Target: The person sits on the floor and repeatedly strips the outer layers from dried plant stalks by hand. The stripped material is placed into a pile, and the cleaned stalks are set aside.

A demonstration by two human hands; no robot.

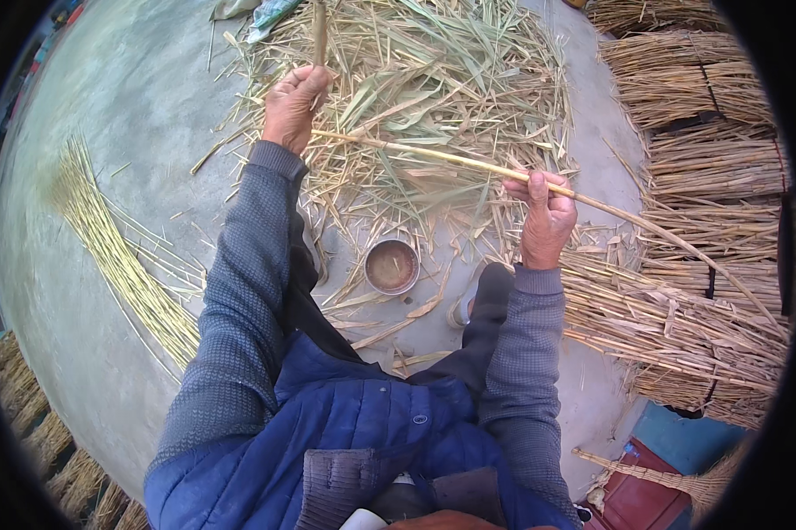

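My right hand (543, 208) is closed round a long yellow reed stalk (451, 157), pinching it between thumb and fingers. The stalk slants from just below my left hand down to the bundles at the right. My left hand (294, 104) is wrapped round a brown stick-like piece (319, 35) that points up and away; its far end lies beyond the picture's upper edge, so its kind does not show. Beneath both hands spreads a big heap of stripped dry leaves and husks (415, 88).
A small round metal bowl (392, 267) stands between my feet. Pale peeled stalks (133, 256) lie at the left. Tied reed bundles (698, 84) are stacked along the right, with loose stalks (663, 318) nearer me. A dark red object (641, 495) sits at the lower right.
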